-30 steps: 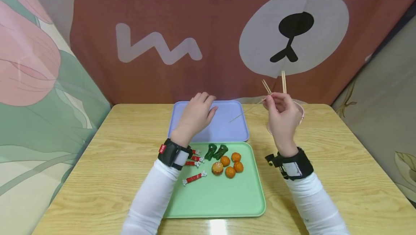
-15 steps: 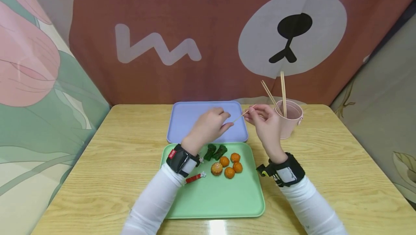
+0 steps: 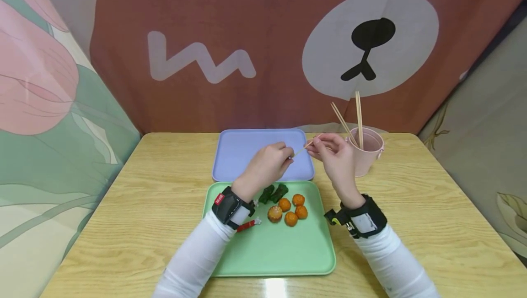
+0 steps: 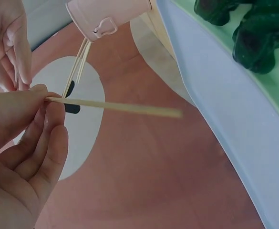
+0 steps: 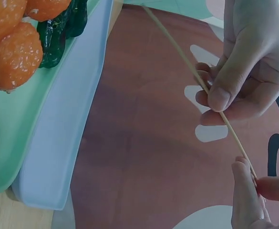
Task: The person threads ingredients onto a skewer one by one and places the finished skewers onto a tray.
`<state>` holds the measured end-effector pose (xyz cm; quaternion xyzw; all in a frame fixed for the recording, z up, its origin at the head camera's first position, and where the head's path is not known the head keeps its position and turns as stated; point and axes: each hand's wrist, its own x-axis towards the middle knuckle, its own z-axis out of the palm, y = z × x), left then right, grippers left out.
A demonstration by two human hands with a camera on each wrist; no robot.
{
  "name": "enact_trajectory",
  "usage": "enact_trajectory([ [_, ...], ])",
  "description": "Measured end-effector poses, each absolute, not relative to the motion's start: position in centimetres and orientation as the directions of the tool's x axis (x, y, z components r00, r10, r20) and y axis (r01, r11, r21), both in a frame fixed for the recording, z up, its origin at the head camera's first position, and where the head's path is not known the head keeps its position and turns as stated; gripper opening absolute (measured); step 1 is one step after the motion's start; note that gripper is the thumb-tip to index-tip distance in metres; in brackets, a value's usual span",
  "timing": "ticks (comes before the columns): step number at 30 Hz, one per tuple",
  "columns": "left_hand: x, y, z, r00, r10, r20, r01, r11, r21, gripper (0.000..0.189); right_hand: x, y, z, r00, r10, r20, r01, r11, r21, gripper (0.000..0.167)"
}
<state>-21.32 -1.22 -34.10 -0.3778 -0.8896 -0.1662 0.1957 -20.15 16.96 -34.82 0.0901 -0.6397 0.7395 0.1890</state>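
Note:
A thin wooden skewer (image 5: 177,50) is held over the blue tray (image 3: 230,151) by both hands. My left hand (image 3: 267,163) pinches it between thumb and forefinger, and its free length sticks out past that hand in the left wrist view. At the skewer's other end, my right hand (image 3: 335,158) pinches it with thumb and fingertips. Just to the right stands a pink bucket (image 3: 366,163) with several more skewers (image 3: 360,119) leaning in it. In the right wrist view, the left hand (image 5: 258,62) sits above the right hand (image 5: 249,200) along the stick.
In front, a green tray (image 3: 280,257) bears several orange balls (image 3: 291,219), a browner, paler-topped piece (image 3: 275,214), dark green pieces (image 3: 280,192) and a red wrapped stick (image 3: 245,225). My left forearm covers part of it. A printed curtain (image 3: 206,105) hangs behind the wooden table (image 3: 156,188).
My right hand has come left and down from above the bucket with the skewer. My left hand has moved right, and its fingers have closed on the skewer.

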Motion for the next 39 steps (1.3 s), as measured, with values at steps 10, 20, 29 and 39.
enact_trajectory([
  [10,-21.0,-1.3,-34.1,-0.647,0.564,0.512,0.735,0.64,0.224,0.008,-20.1,16.8,-34.7,-0.87,0.122,0.477,-0.482,-0.016,-0.876,0.028],
  [20,-20.6,-1.4,-34.0,-0.693,0.364,0.622,0.711,0.488,0.507,0.004,-20.3,18.1,-35.1,-0.871,-0.026,0.49,-0.49,0.088,-0.867,0.031],
  [29,-19.9,-1.5,-34.0,-0.775,0.208,0.597,0.63,0.337,0.7,0.007,-19.9,18.7,-36.1,-0.898,-0.122,0.422,-0.438,0.167,-0.883,0.027],
  [39,-19.4,-1.9,-33.8,-0.839,0.103,0.535,0.544,0.199,0.815,0.008,-18.2,19.5,-37.2,-0.922,-0.281,0.267,-0.314,0.137,-0.94,0.029],
])
